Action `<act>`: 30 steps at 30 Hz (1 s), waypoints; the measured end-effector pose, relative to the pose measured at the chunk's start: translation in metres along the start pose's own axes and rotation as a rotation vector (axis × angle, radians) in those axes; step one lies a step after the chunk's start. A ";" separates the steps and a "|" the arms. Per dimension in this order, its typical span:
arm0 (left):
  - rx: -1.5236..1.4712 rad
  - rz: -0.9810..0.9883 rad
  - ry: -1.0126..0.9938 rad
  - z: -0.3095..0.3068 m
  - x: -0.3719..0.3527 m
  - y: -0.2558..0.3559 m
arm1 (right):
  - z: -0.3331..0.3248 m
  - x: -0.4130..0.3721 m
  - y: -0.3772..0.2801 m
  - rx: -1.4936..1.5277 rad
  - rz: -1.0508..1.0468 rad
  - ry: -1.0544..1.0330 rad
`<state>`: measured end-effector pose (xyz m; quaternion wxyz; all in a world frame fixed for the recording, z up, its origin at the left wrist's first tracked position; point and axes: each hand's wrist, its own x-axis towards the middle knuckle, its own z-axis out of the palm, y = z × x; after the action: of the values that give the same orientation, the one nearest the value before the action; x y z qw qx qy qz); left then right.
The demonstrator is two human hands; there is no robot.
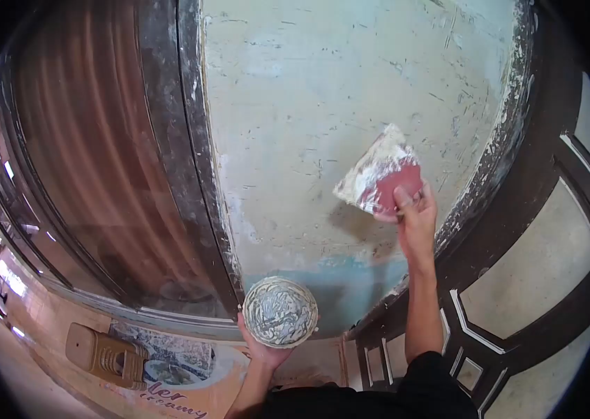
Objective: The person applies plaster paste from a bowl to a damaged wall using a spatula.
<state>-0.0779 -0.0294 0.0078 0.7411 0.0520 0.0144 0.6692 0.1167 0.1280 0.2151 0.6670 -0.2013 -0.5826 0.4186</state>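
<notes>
My right hand (415,209) is closed on the red part of a flat, wide putty scraper (399,185), thumb on its face. Pale putty coats the scraper's broad far edge, which is tilted up and to the left. Behind it is a wall (295,140) with patchy, scratched paint, and the scraper's shadow falls on it just below. Lower down, my left hand (267,353) supports a round bowl (314,300) from beneath, fingers mostly hidden under it. Grey-white putty (281,312) with a ridged surface fills the bowl.
A dark window frame (169,91) with a brown curtain (85,126) behind it borders the wall on the left. To the right stands a dark panelled door (518,279). On the floor at lower left are a brown plastic stool (99,353) and a printed sheet (190,401).
</notes>
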 end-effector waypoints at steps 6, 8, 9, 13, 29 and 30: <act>0.057 0.038 0.021 -0.003 -0.006 0.009 | 0.027 0.072 -0.045 -0.291 -0.263 -0.055; -0.003 0.002 0.009 0.002 -0.009 0.013 | 0.041 0.093 -0.060 -0.364 -0.242 -0.091; -0.002 0.002 0.002 0.002 -0.009 0.014 | 0.048 0.103 -0.068 -0.438 -0.216 -0.127; 0.060 0.002 -0.008 -0.002 -0.010 0.018 | 0.102 0.132 -0.082 -0.600 -0.325 -0.208; 0.087 -0.019 -0.015 -0.010 -0.026 0.051 | 0.009 0.139 -0.129 -0.816 -0.121 0.060; 0.127 -0.014 -0.007 -0.010 -0.026 0.051 | 0.033 0.135 -0.128 -0.810 -0.181 -0.033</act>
<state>-0.1321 -0.0492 0.0017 0.7409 0.1012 0.0546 0.6617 0.1236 0.1552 0.4025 0.5588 -0.3886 -0.7260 0.0984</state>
